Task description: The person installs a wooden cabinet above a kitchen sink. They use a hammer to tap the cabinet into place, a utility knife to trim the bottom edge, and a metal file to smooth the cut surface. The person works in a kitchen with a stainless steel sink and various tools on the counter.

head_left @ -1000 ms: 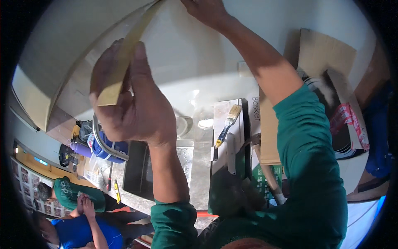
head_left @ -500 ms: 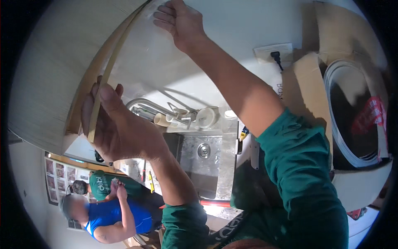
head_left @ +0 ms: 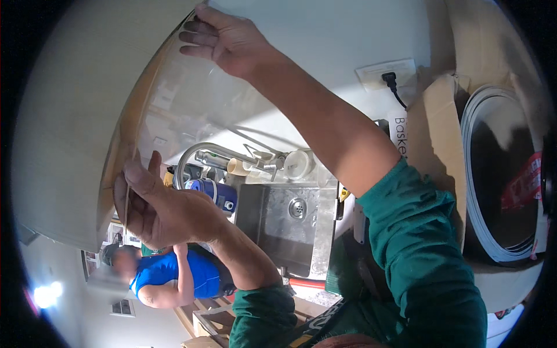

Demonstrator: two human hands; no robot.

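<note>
Gripping one thin strip [head_left: 127,210] in left hand [head_left: 172,210], right hand [head_left: 231,47] grip unclear, one sink [head_left: 281,238]

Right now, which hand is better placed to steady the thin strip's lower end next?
Left, probably: the left hand already holds the thin strip near that end, while the right hand is well above, near the picture's top edge.

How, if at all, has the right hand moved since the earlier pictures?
Yes: judged against the wall outlet, the right hand has moved left in the view, farther from it.
</note>
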